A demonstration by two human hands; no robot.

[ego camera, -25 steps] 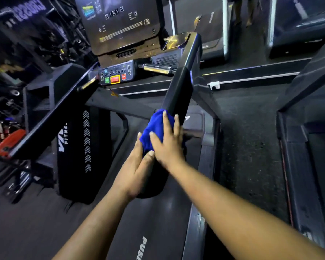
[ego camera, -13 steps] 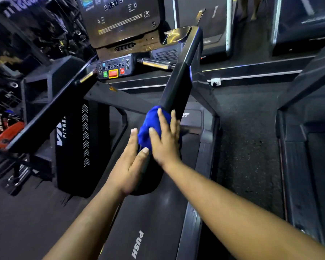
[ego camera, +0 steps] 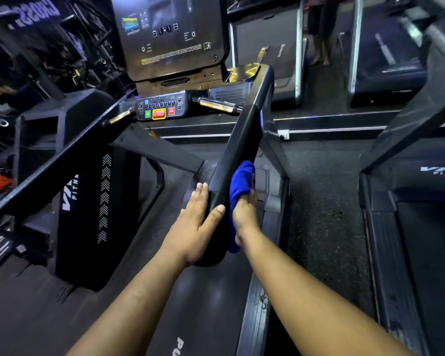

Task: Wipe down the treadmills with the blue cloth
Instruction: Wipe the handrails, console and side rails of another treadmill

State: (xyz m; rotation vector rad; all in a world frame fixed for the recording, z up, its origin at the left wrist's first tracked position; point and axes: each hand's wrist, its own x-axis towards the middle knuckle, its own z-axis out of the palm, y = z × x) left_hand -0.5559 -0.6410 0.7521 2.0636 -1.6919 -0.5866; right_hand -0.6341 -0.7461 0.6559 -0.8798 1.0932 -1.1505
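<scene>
You were in the middle of wiping the right handrail of the treadmill, working its outer face near the lower end. Your right hand pressed the blue cloth against that side; how its fingers lay I could not tell, since the rail and cloth hid them. Your left hand steadied the rail from the other side, fingers straight and flat, thumb hooked over the top edge. By my reading, the next stroke called for sliding the cloth up toward the console under even pressure. No containers were in sight.
</scene>
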